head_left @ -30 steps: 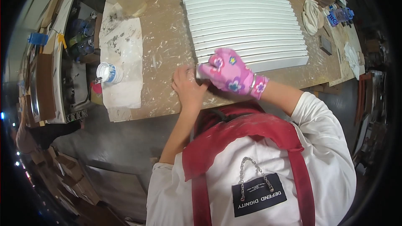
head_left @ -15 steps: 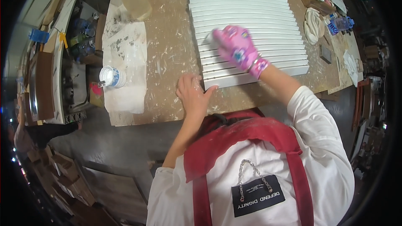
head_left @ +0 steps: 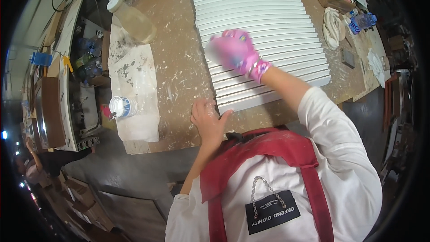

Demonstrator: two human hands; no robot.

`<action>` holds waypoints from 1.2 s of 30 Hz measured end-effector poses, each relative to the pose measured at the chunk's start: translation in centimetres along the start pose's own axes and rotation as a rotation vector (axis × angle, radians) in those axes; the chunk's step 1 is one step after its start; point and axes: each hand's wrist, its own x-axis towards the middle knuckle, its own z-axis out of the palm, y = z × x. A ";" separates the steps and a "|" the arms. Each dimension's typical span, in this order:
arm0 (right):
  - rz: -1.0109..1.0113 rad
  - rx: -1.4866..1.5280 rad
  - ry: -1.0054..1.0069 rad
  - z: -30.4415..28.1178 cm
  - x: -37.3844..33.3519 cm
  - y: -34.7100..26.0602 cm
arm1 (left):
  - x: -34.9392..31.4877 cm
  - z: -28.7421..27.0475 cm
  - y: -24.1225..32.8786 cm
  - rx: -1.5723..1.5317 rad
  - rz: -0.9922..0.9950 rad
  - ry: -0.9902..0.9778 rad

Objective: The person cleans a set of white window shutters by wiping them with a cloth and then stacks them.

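One bottle [head_left: 134, 23] holds yellowish liquid, one tub [head_left: 127, 106] is open — left fingers [head_left: 207, 103] apart by the panel [head_left: 251, 6], right fingers [head_left: 224, 48] blurred, unclear.

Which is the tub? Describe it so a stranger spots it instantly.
Along the left side of the brown worktable lies a stained white sheet. The tub sits at that sheet's left edge; unlike the tall capped bottle farther up the picture, it is short, white and open-topped.
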 end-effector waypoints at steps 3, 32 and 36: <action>-0.045 0.117 -0.049 1.3 1.0 -0.1 | 0.4 -0.2 0.2 -0.034 -0.015 -0.035; 0.722 -0.171 -0.012 0.5 -12.0 28.0 | 0.4 0.6 -0.8 0.119 0.098 0.024; 0.313 0.031 -0.083 -0.3 -9.6 20.6 | 0.7 -1.2 -1.1 0.158 0.062 -0.120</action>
